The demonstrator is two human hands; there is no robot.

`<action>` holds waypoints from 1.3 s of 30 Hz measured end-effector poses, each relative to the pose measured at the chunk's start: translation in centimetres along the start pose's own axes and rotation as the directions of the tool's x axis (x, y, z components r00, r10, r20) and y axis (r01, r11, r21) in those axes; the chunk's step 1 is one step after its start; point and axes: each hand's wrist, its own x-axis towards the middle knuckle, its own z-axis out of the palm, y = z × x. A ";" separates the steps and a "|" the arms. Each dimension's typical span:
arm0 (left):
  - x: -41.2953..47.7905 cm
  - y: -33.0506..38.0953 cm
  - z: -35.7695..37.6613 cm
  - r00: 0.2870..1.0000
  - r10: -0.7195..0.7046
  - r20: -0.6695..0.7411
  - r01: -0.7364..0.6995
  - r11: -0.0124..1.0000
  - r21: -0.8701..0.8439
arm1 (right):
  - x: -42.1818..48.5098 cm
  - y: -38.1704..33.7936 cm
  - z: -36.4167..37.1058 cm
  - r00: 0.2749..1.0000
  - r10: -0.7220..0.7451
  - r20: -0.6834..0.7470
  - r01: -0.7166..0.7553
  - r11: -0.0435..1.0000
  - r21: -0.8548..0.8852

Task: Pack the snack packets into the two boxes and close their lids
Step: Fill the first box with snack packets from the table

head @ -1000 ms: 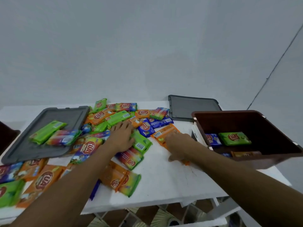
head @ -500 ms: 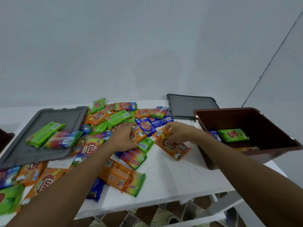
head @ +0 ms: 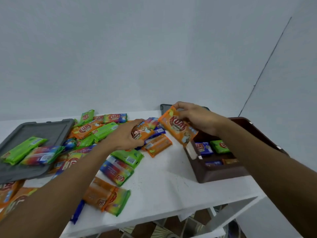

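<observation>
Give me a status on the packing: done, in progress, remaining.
Done: a few packets, a green packet among them, lie in the brown box. In hand: the right hand holds an orange packet beside it; the left hand grips a second packet in the pile. Left: most packets on the table, two on the grey lid; the box is open.

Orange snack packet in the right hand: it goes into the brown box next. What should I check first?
1. Right hand grips the orange snack packet: ok, fingers pinch its top edge.
2. Packet lifted off the white table: ok.
3. Brown plastic box open: ok, no lid on it.
4. Room inside: ok, a green snack packet, a blue snack packet and a few more lie low in it.
5. Left hand holds a second orange packet: ok, fingers curled round it.
6. Second box ready: cannot tell, out of view.
</observation>
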 end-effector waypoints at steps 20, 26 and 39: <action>10.1 20.9 12.4 0.963 0.107 0.249 -0.233 0.795 0.560 | -3.0 15.7 -16.3 0.994 0.062 0.092 0.049 0.497 -0.867; 11.0 20.2 15.9 0.955 -0.019 0.297 -0.226 0.602 0.766 | -1.2 17.3 -16.6 0.974 -0.090 0.208 0.225 0.293 -0.929; 12.0 19.4 17.1 0.949 -0.058 0.309 -0.231 0.537 0.811 | 0.2 18.8 -17.7 0.981 -0.080 0.176 0.192 0.287 -0.938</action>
